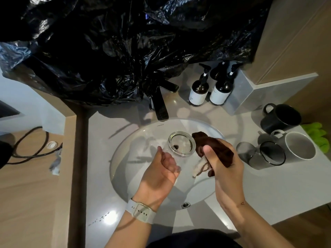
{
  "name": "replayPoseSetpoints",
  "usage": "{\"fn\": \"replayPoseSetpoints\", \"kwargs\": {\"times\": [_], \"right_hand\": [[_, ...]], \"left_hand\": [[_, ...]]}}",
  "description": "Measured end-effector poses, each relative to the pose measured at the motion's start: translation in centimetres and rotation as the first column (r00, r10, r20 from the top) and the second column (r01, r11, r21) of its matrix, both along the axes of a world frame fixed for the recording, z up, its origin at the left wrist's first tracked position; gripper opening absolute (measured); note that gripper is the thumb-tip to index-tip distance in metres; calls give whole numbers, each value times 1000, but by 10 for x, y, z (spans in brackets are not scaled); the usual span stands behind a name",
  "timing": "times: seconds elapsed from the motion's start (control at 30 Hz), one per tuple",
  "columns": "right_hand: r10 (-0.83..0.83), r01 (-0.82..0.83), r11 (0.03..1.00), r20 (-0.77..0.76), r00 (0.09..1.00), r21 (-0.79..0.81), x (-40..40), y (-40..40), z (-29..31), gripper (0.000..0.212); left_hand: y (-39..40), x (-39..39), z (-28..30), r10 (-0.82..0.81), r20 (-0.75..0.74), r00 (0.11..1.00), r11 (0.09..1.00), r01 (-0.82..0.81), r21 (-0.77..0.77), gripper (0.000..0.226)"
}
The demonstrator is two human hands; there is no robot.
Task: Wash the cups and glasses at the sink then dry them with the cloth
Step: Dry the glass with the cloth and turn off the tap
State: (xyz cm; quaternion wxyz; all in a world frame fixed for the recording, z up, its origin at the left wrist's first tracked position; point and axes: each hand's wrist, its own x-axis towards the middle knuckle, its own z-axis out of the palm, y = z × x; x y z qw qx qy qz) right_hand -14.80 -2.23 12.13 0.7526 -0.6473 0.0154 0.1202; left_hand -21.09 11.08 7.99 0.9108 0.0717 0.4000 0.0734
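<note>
Over the white sink (pixel 125 158) my left hand (pixel 161 169) grips a clear glass (pixel 180 144), tilted so its thick base faces me. My right hand (pixel 223 165) holds a bunched dark brown cloth (pixel 213 147) just right of the glass; the cloth's tip touches the glass's base rim. On the counter to the right stand a smoky grey glass (pixel 261 155) lying on its side, a white mug (pixel 299 145) and a black mug (pixel 281 117).
The black faucet (pixel 160 106) stands behind the basin. Two dark pump bottles (pixel 209 88) sit at the back right. A black plastic sheet (pixel 116 47) hangs over the back wall. A green cloth (pixel 317 135) lies at the far right. Cables (pixel 32 147) run across the floor at left.
</note>
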Motion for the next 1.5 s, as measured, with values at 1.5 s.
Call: {"fn": "replayPoseSetpoints", "kwargs": {"times": [1.5], "right_hand": [[355,-232,922,440,825,-309,-7,-14,-37,24]], "left_hand": [[-12,-19,31,69,-320,945,907,75,415,30]]}}
